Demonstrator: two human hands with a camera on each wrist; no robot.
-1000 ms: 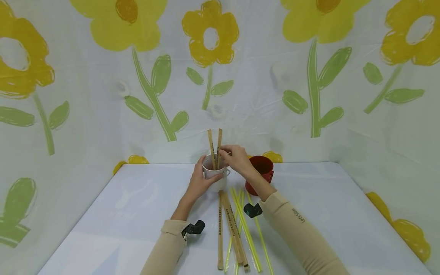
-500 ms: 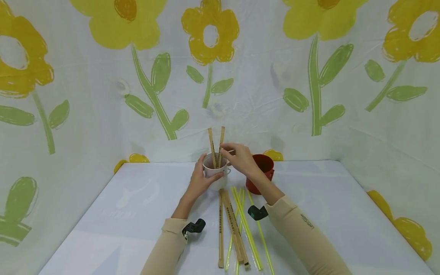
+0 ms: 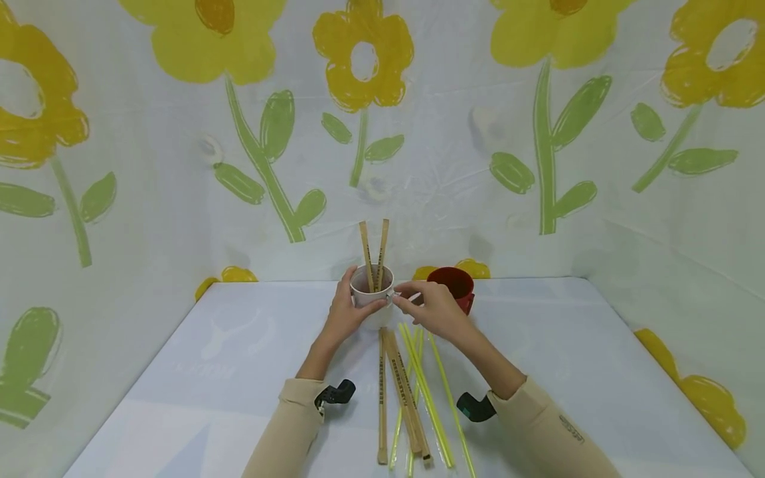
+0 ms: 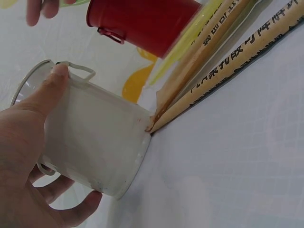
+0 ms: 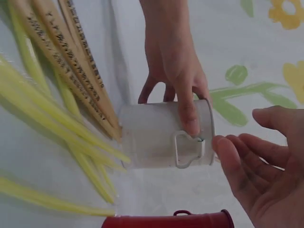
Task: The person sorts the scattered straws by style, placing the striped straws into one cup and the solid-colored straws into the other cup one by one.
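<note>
One hand grasping: left hand is wrapped round the white bucket from 8 o'clock, thumb on the near side, fingers on the other. Right hand has nothing visible between its fingers; fingertips at 3 o'clock, right by rim and handle, contact can't tell. White bucket is at table centre, far end, mouth up, long axis vertical, visible handle toward 3.

Step looks like standing sticks in the bucket. To do well: left keeps steady pressure without squeezing, right clears the rim without brushing the stick tops, next stick lowered near-vertical.

Two upright sticks in it, paper-wrapped, long axes near vertical, narrow V: one top just short of 12, other just past 12.

Outward: loose sticks at 6, running roughly 12 to 6, far ends by the bucket base; yellow straws at 5, mostly pointing 11 to 5; red bucket at 3.
</note>
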